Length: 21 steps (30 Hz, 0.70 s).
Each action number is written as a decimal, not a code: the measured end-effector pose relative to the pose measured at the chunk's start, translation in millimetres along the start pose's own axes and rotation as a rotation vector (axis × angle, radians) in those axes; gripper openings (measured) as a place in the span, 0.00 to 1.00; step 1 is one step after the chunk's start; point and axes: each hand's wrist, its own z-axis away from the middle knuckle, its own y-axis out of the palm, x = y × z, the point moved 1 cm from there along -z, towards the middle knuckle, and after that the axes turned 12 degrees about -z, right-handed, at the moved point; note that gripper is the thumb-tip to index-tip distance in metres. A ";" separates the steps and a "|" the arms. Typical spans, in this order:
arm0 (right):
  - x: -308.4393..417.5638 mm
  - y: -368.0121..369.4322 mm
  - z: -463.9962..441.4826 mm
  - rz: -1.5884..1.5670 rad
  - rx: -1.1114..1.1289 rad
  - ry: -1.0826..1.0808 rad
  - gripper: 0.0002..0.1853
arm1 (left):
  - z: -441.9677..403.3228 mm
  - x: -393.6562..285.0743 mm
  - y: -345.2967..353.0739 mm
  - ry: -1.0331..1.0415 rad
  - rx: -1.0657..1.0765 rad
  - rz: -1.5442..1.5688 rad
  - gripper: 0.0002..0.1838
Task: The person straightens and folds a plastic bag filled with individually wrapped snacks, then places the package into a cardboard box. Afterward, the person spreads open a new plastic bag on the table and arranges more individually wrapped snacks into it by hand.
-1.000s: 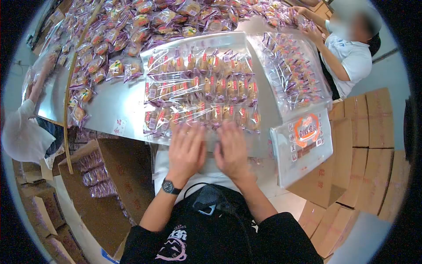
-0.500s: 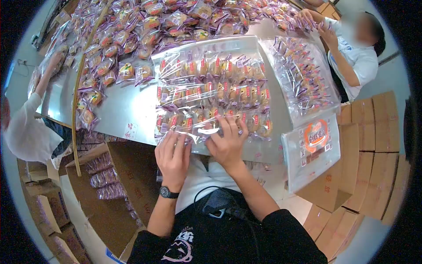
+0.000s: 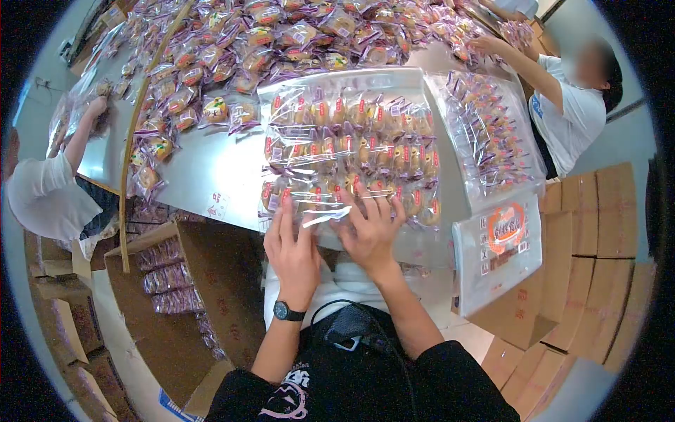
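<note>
A large clear plastic bag (image 3: 351,195) lies flat on the table in front of me, holding several small wrapped cakes in three rows with purple-edged, red-labelled wrappers. My left hand (image 3: 292,252) rests on the bag's near left edge, fingers stretched out. Over the front row of cakes, my right hand (image 3: 371,235) lies with spread fingers touching the film. Between the two hands the bag's near edge is creased and shiny. Neither hand visibly grips anything.
Loose wrapped cakes (image 3: 295,35) heap across the back. At right sit another filled bag (image 3: 485,133) and flat printed bags (image 3: 499,246). An open carton (image 3: 218,281) stands below left; stacked cartons (image 3: 598,281) stand right. Co-workers work on both sides.
My hands stay at the bag's near edge, the left fingers slightly straighter. The view has shifted a little. The right co-worker's arm now reaches toward the heap, and the left co-worker's arm has moved.
</note>
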 end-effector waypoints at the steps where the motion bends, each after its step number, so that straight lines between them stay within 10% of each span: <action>1: 0.1 -0.9 1.0 -0.036 -0.002 0.004 0.25 | -2.8 0.7 -1.2 0.006 -0.002 -0.017 0.35; 6: -7.1 1.7 7.0 -0.093 -0.042 -0.025 0.28 | -8.4 -8.9 1.8 -0.055 -0.044 0.019 0.20; 21: -12.4 -2.0 2.4 -0.146 -0.054 -0.075 0.18 | -19.4 -20.9 25.7 -0.126 -0.155 -0.020 0.25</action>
